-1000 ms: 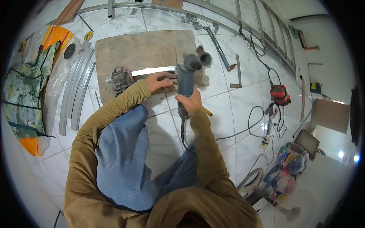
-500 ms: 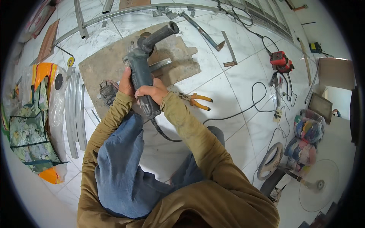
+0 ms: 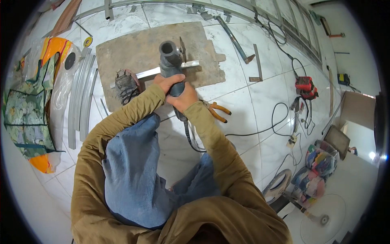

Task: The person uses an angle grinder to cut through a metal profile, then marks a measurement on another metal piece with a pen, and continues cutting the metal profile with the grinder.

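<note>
Both my hands are wrapped round a dark angle grinder (image 3: 170, 65). My left hand (image 3: 166, 82) is closed on its body, and my right hand (image 3: 185, 98) grips just behind, towards the cord. A thin cutting disc (image 3: 183, 51) stands on edge at the grinder's right side, near the right end of a shiny metal profile (image 3: 148, 73). Whether the disc touches the metal I cannot tell. The profile lies across a worn, dusty board (image 3: 126, 51) on the floor. My left foot, in a dark laced shoe (image 3: 127, 86), rests at the profile's left part.
Orange-handled pliers (image 3: 218, 111) lie right of my right hand. A hammer (image 3: 235, 40) and a metal square (image 3: 256, 63) are beyond. Long metal profiles (image 3: 83, 95) lie left. The black cord (image 3: 256, 133) loops right, near a red power tool (image 3: 305, 87). A fan (image 3: 323, 219) stands lower right.
The grinder has turned from slanting to nearly straight ahead, its disc now upright on the right side. Both hands moved with it, the left one further forward on the body. The view has shifted.
</note>
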The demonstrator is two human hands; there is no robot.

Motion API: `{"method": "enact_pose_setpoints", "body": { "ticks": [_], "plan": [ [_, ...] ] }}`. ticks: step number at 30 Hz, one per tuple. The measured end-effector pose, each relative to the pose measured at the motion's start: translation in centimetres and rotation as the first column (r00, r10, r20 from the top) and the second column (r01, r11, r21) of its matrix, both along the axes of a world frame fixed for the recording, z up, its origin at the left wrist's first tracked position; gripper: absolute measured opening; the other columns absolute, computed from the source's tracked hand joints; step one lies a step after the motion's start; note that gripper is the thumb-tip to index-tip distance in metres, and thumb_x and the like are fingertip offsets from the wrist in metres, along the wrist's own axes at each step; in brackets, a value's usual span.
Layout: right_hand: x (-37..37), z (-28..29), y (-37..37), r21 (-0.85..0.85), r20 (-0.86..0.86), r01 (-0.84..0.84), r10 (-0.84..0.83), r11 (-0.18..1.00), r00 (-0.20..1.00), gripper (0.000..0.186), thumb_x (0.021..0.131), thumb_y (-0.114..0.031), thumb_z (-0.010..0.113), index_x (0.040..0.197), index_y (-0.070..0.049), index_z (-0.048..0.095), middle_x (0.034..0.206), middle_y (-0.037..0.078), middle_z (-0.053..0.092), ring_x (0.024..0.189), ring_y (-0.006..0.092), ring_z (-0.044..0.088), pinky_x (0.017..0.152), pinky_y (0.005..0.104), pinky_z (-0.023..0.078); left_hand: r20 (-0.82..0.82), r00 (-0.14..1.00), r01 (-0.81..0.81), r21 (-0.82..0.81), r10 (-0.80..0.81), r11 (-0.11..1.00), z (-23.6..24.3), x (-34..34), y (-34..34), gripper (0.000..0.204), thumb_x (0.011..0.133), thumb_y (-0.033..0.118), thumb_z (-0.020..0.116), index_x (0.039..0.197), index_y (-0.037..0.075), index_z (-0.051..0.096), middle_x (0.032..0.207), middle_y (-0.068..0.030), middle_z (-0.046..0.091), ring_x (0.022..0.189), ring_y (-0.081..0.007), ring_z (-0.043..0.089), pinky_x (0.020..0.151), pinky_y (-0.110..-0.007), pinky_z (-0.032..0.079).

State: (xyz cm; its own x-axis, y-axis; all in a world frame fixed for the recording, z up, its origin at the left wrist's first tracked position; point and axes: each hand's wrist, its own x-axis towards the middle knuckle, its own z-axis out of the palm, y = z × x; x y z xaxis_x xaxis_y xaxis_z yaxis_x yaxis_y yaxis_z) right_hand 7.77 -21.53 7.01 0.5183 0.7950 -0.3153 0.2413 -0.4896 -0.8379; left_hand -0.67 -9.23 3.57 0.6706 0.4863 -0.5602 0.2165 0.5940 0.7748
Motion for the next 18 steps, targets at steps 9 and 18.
{"method": "enact_pose_setpoints", "body": {
  "ticks": [9,18],
  "plan": [
    [0.8,-0.8,-0.5,-0.086,0.002,0.004,-0.004,0.996,1.000,0.058,0.068,-0.024,0.081,0.116,0.000,0.060,0.104,0.016,0.071,0.097,0.0291,0.070,0.086,0.0381,0.055,-0.177,0.984,0.008,0.005,-0.007,1.000,2.2,1.0,-0.5,0.052,0.071,0.042,0.083,0.102,0.001,0.072,0.096,-0.0116,0.072,0.080,-0.0188,0.069,0.076,-0.033,0.055],
    [1.6,-2.4,-1.1,-0.111,-0.031,-0.006,0.002,0.994,1.000,0.055,0.069,-0.020,0.079,0.117,0.000,0.060,0.104,0.014,0.071,0.097,0.0268,0.069,0.086,0.0365,0.054,-0.181,0.984,-0.011,-0.004,0.010,1.000,2.4,1.7,-1.1,0.051,0.070,0.041,0.083,0.100,0.000,0.073,0.094,-0.0112,0.072,0.080,-0.0193,0.068,0.076,-0.033,0.055]
  ]
}}
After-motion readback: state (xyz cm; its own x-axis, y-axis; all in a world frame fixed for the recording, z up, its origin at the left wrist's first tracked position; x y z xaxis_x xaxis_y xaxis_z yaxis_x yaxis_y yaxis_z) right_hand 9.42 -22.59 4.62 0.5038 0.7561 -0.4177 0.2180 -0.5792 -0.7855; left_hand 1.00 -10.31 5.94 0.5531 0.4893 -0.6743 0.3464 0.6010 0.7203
